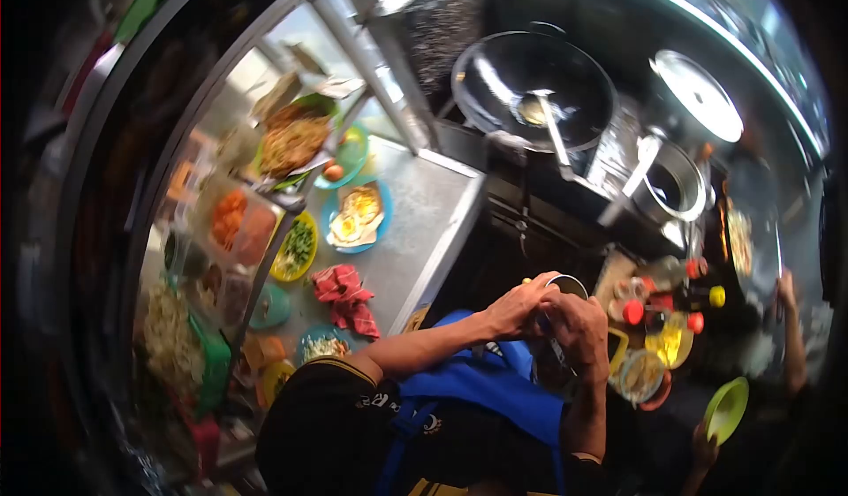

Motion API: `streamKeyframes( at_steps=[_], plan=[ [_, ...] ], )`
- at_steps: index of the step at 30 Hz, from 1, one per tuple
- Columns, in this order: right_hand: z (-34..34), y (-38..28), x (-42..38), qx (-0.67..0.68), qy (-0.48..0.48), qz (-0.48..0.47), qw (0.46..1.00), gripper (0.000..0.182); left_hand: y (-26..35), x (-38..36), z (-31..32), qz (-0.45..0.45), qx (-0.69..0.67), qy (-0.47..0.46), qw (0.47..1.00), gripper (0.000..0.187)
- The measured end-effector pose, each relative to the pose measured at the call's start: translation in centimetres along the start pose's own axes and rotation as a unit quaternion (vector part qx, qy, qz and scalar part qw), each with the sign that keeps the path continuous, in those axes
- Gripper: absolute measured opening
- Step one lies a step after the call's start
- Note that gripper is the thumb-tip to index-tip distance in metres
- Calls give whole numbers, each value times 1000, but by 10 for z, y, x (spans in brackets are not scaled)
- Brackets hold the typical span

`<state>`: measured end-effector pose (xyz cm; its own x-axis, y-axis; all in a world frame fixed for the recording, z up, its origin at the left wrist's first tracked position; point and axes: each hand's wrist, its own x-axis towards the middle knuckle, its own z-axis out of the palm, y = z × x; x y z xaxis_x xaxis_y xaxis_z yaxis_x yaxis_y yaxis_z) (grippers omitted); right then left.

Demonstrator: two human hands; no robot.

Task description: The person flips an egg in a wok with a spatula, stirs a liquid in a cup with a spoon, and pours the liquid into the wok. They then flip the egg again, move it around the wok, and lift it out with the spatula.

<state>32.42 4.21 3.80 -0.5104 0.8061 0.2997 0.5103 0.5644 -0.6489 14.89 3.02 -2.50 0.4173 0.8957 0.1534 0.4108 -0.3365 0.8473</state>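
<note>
In front of my blue apron (481, 381), my two hands are together. My left hand (523, 309) is closed on a round, metal-rimmed container (572, 282), whose rim shows above the fingers. My right hand (579, 330) is curled against the same container, covering most of its side. A slim shiny metal piece (558, 351) shows below the right fingers; I cannot tell what it is. Just right of my hands stand sauce bottles with red and yellow caps (669, 302).
A wok (534, 90) with a ladle (555, 134) sits on the stove, beside a pot (671, 182). On the steel counter (415, 187) are a plate of fried eggs (358, 218), chopped greens (296, 249) and a red cloth (346, 297). At right, another person's hand holds a green bowl (726, 410).
</note>
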Motion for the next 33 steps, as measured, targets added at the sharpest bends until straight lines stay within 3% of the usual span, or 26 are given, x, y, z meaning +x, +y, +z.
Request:
streamKeyframes(
  at_steps=[1,2,3,7,11,12,14,16,17,21,22,23,25,27,29,31,33],
  plan=[
    [2,-5,14,30,13,7,999,14,-2,-7,-11,16,24,36,999,73],
    [1,-8,28,92,-12,79,993,15,-2,-14,-23,5,12,77,997,74],
    [-1,-17,43,199,-53,214,955,18,-1,-21,-37,-5,-1,116,993,74],
    [19,-26,97,193,-206,98,954,20,-7,-54,-80,-48,20,228,972,85],
    [52,-73,145,128,-94,15,987,19,-20,-86,-110,-92,52,313,944,90],
    [55,-81,153,127,-136,22,982,17,-25,-93,-116,-81,91,345,931,100],
    [61,-93,166,118,-177,37,976,16,-31,-103,-128,-100,91,371,919,102],
    [69,-103,180,83,-188,-103,973,15,-25,-111,-142,-121,103,392,906,104],
    [74,-108,186,19,-143,-103,984,15,-27,-110,-146,-93,117,419,895,104],
    [85,-110,205,97,-215,-207,949,14,-22,-119,-157,-112,145,432,883,104],
    [86,-114,207,62,-149,-231,959,13,-20,-120,-156,-126,146,437,879,103],
    [84,-122,213,42,-132,-196,971,12,-16,-120,-154,-129,152,442,875,103],
    [82,-119,225,24,-223,-181,957,11,-11,-120,-157,-128,148,454,869,103],
    [88,-120,226,148,-225,-256,928,11,-15,-119,-155,-95,129,491,856,100],
    [94,-122,229,109,-109,-261,953,11,-17,-121,-153,-91,153,510,841,99],
    [81,-139,234,1,-197,-245,949,13,-16,-127,-156,-79,194,509,835,101],
    [94,-133,235,179,-323,-286,884,21,-6,-133,-154,-122,217,516,819,103]
  ],
)
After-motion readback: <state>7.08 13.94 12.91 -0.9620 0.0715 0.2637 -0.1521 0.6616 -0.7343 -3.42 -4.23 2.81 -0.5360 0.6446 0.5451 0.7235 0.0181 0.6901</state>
